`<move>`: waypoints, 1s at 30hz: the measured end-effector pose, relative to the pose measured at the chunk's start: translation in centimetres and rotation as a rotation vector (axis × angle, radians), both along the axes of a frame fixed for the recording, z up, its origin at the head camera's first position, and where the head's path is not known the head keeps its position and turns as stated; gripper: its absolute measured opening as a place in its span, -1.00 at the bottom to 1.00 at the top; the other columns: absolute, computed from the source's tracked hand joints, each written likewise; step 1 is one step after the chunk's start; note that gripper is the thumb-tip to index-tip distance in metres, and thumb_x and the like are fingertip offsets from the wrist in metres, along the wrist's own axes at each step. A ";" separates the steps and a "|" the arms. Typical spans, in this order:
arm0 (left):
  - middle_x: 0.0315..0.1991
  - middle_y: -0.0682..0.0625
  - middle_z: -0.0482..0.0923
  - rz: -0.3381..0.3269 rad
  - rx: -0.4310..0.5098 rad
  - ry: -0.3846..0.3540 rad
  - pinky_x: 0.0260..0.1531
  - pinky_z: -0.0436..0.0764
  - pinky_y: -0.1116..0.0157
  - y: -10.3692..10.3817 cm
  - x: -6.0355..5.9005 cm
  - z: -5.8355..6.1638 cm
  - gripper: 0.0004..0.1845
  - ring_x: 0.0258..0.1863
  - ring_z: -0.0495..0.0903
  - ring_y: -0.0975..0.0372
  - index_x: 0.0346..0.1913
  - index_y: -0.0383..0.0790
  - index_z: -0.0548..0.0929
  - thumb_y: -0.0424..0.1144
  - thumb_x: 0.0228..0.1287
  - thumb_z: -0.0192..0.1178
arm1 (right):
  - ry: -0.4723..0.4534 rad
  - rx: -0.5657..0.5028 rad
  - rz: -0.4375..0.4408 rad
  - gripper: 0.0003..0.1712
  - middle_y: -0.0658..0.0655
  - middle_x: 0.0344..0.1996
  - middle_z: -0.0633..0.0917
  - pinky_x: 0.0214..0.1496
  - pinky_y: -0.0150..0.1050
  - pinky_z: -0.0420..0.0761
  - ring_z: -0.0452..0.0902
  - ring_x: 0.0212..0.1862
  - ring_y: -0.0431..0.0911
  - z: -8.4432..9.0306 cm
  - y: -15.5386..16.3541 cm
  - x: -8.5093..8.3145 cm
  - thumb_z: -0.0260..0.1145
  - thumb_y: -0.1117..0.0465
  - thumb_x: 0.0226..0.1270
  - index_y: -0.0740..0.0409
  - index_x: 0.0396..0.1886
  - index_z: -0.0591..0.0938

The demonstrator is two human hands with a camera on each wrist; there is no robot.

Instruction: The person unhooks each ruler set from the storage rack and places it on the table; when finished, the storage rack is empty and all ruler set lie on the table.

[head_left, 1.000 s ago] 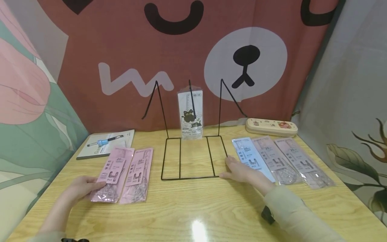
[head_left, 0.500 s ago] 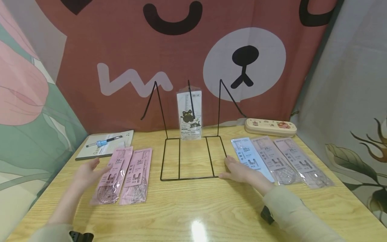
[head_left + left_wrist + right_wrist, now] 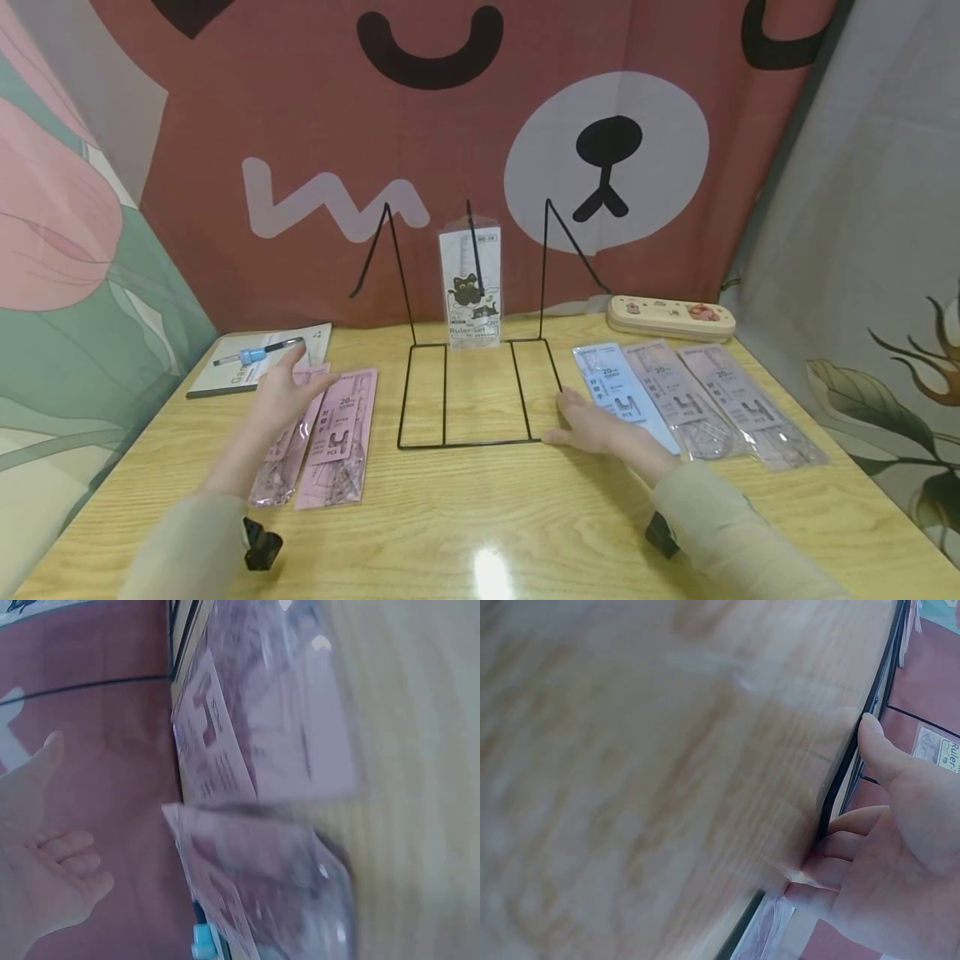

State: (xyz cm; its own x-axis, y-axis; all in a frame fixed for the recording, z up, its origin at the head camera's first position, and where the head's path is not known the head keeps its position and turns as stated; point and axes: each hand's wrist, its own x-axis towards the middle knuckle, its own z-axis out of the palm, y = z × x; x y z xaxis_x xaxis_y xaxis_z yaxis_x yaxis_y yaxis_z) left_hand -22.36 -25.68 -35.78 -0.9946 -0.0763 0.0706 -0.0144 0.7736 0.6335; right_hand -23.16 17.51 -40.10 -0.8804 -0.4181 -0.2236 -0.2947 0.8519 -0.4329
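Observation:
A black wire display rack (image 3: 480, 444) stands mid-table, with a packaged ruler set (image 3: 459, 258) hanging on its middle hook. My right hand (image 3: 596, 425) holds the rack's near right corner, thumb at the front bar and fingers at the side bar. Two pink ruler packets lie left of the rack: the inner packet (image 3: 345, 425) and the outer packet (image 3: 279, 475). Over their far ends hovers my left hand (image 3: 281, 396), thumb and fingers spread and holding nothing. The left wrist view shows that hand (image 3: 52, 862) apart from the packets.
Right of the rack lie a blue packet (image 3: 626, 392) and two pinkish packets (image 3: 678, 396). A cream pencil case (image 3: 671, 317) sits behind them. At the back left, a blue-and-black pen (image 3: 253, 356) rests on a notebook (image 3: 217, 375). A printed curtain (image 3: 300, 108) closes off the back.
My left hand has let go of the outer pink packet's edge, lifted and moved right and forward over the packets. The right hand has stayed at the rack's corner.

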 end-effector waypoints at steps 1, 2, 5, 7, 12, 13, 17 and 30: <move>0.45 -0.38 -0.06 -0.010 -0.002 -0.007 0.31 0.13 -0.22 0.4 -0.4 -0.1 0.02 0.39 -0.01 -0.30 0.48 -0.32 -0.14 0.17 0.23 0.16 | 0.001 0.001 0.002 -0.03 0.49 0.42 -0.06 0.49 0.14 -0.08 -0.18 0.47 0.29 0.0 0.0 0.0 0.17 -0.10 0.34 0.54 0.39 0.03; 0.44 -0.39 -0.06 -0.018 -0.011 -0.014 0.30 0.15 -0.22 0.8 -0.7 -0.1 0.03 0.38 0.02 -0.30 0.49 -0.30 -0.15 0.17 0.22 0.16 | 0.002 0.001 0.002 -0.03 0.49 0.42 -0.06 0.49 0.13 -0.08 -0.17 0.47 0.29 0.0 0.0 0.0 0.17 -0.10 0.34 0.54 0.39 0.03; 0.42 -0.43 -0.02 -0.053 -0.039 -0.026 0.15 0.40 -0.16 2.1 -1.6 -0.1 0.05 0.19 0.37 -0.26 0.50 -0.26 -0.19 0.20 0.21 0.16 | 0.002 0.001 0.003 -0.03 0.49 0.42 -0.05 0.49 0.14 -0.08 -0.17 0.47 0.29 -0.1 0.0 0.0 0.17 -0.10 0.34 0.54 0.39 0.03; 0.39 -0.47 0.05 -0.073 -0.061 -0.021 0.01 0.51 -0.11 2.9 -2.2 -0.1 0.05 0.01 0.51 -0.24 0.50 -0.26 -0.20 0.20 0.22 0.15 | 0.002 0.000 0.003 -0.04 0.49 0.42 -0.05 0.49 0.14 -0.08 -0.17 0.47 0.29 -0.1 0.0 0.0 0.17 -0.09 0.34 0.54 0.38 0.04; 0.40 -0.42 0.06 -0.109 -0.050 0.015 0.15 0.44 -0.13 4.7 -3.5 0.0 0.00 0.10 0.44 -0.26 0.49 -0.28 -0.17 0.12 0.25 0.16 | -0.002 0.003 0.003 -0.04 0.49 0.42 -0.05 0.49 0.14 -0.08 -0.17 0.47 0.29 -0.1 0.0 0.0 0.17 -0.09 0.34 0.54 0.39 0.03; 0.43 -0.40 0.01 -0.112 -0.045 0.022 0.22 0.35 -0.16 5.1 -3.7 0.0 -0.01 0.20 0.35 -0.26 0.49 -0.28 -0.16 0.11 0.25 0.17 | -0.002 0.004 0.004 -0.04 0.49 0.42 -0.05 0.49 0.14 -0.08 -0.17 0.47 0.29 -0.1 0.0 0.0 0.17 -0.09 0.34 0.54 0.39 0.03; 0.45 -0.36 -0.03 -0.129 -0.004 0.009 0.31 0.21 -0.16 6.4 -4.6 0.0 0.00 0.36 0.12 -0.25 0.49 -0.26 -0.17 0.10 0.24 0.18 | 0.001 0.005 0.004 -0.05 0.50 0.42 -0.03 0.49 0.14 -0.07 -0.16 0.47 0.29 -0.1 -0.1 0.0 0.18 -0.08 0.34 0.55 0.38 0.04; 0.46 -0.24 0.03 -0.179 0.117 0.030 0.37 0.21 -0.05 11.4 -6.5 -0.1 -0.05 0.43 0.09 -0.09 0.48 -0.28 -0.07 0.04 0.23 0.22 | 0.010 0.010 0.010 -0.05 0.50 0.41 -0.02 0.49 0.14 -0.06 -0.14 0.47 0.30 0.0 -0.1 -0.1 0.19 -0.07 0.33 0.55 0.38 0.06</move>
State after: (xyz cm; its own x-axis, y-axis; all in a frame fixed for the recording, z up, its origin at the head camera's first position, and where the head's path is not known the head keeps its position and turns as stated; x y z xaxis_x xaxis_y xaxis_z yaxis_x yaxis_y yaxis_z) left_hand -28.81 -14.25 -35.85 -0.9906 0.0918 0.1011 0.1365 0.6835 0.7171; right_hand -23.23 17.45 -40.06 -0.8784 -0.4247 -0.2193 -0.3074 0.8533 -0.4211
